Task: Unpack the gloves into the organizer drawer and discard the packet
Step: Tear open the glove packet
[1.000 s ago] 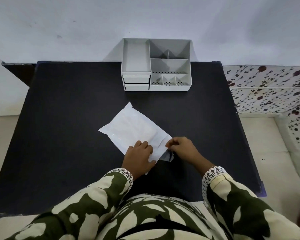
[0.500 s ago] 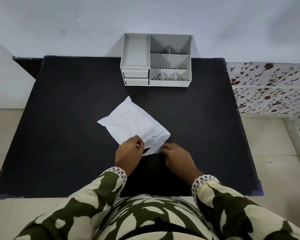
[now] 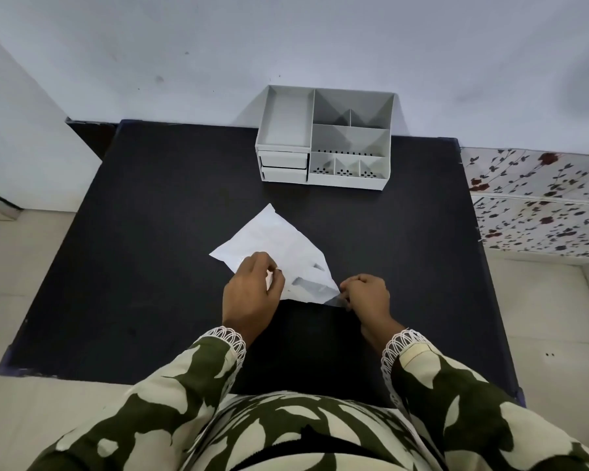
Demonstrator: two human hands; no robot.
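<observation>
White packet [image 3: 272, 244]: opening step.
Left hand [image 3: 250, 294] and right hand [image 3: 368, 295] pinch its near edge; next, peel apart.

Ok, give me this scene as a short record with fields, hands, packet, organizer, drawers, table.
left hand: pinching the packet's near-left edge
right hand: gripping the packet's near-right corner
packet: white, near end being pulled open, on the table
organizer: grey, far edge of the table, against the wall
drawers: two, both shut
table: dark top
</observation>
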